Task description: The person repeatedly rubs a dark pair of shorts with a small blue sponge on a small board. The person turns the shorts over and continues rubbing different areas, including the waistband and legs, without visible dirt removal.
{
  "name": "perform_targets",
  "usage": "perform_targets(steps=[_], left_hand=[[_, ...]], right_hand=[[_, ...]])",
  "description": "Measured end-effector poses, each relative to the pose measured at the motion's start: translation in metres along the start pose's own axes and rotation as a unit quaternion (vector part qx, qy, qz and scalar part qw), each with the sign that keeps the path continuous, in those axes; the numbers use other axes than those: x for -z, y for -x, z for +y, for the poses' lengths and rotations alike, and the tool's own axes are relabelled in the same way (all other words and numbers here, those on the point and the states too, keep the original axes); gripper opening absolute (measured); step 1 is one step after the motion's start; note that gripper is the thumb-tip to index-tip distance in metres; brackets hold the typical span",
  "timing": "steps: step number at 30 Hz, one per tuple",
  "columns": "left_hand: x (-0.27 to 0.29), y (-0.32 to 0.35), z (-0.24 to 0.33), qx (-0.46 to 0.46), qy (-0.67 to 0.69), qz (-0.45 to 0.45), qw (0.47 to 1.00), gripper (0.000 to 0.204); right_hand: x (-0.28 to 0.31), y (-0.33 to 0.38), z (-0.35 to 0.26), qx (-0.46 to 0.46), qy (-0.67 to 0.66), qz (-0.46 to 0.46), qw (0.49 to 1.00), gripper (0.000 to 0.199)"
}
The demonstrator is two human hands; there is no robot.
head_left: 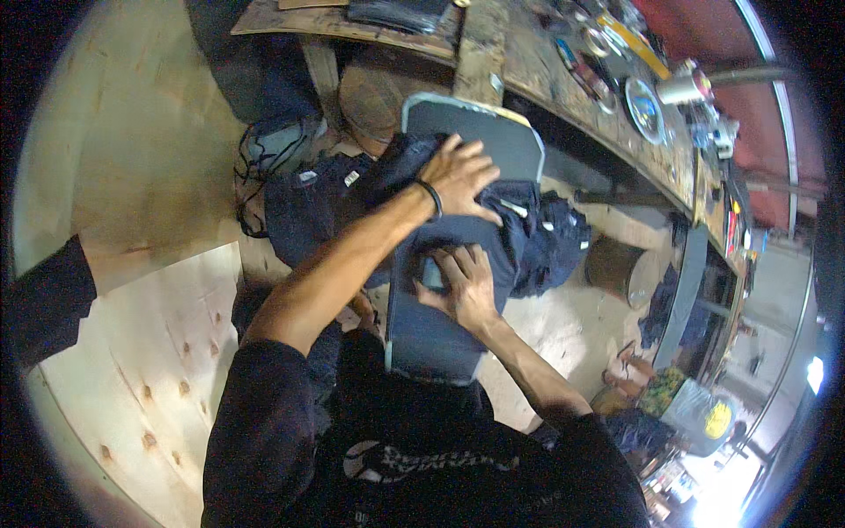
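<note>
The person stood over a long grey board (440, 339) with a dark blue garment (466, 231) pulled across it. The left hand (459, 179), a dark band at its wrist, lay flat on the cloth near the board's far, rounded end, fingers spread and gripping nothing. The right hand (464, 286) pressed palm-down nearer the body, fingers (440, 264) splayed over the hem where cloth met bare board; it held nothing either. More dark garments (304, 211) were heaped to the left, and another bundle (556, 242) hung to the right. A cluttered wooden bench (563, 88) ran behind.

To my eye the cloth was being smoothed flat. Doing it well would mean keeping the far hand as an anchor while the near one swept wrinkles outward, the fabric square on the board.
</note>
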State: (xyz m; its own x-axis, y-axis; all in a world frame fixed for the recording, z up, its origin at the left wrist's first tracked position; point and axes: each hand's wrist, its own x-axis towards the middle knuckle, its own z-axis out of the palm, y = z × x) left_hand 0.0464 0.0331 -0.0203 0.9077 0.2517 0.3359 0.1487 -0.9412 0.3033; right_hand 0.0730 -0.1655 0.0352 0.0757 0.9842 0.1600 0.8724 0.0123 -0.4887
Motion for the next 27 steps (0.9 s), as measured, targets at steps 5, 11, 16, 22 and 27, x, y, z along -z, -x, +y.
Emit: perform_targets(steps=[5,11,16,22,27], left_hand=[[0.0,-0.008,-0.006,0.053,0.035,-0.012,0.998,0.093],[0.018,-0.014,-0.001,0.083,0.042,-0.045,0.995,0.088],[0.017,-0.011,0.003,0.094,0.023,-0.01,0.995,0.086],[0.011,-0.009,0.005,0.093,0.013,0.037,0.995,0.088],[0.028,-0.001,0.013,0.116,-0.023,0.081,0.99,0.114]], right_hand=[[-0.012,-0.001,0.003,-0.067,0.01,0.043,0.997,0.06],[-0.025,0.078,-0.014,0.094,-0.106,-0.121,0.982,0.061],[-0.048,0.08,0.02,-0.101,-0.05,-0.006,0.994,0.062],[0.025,0.067,0.0,-0.073,-0.154,-0.058,0.984,0.047],[0.068,0.001,0.064,-0.289,-0.034,0.15,0.945,0.044]])
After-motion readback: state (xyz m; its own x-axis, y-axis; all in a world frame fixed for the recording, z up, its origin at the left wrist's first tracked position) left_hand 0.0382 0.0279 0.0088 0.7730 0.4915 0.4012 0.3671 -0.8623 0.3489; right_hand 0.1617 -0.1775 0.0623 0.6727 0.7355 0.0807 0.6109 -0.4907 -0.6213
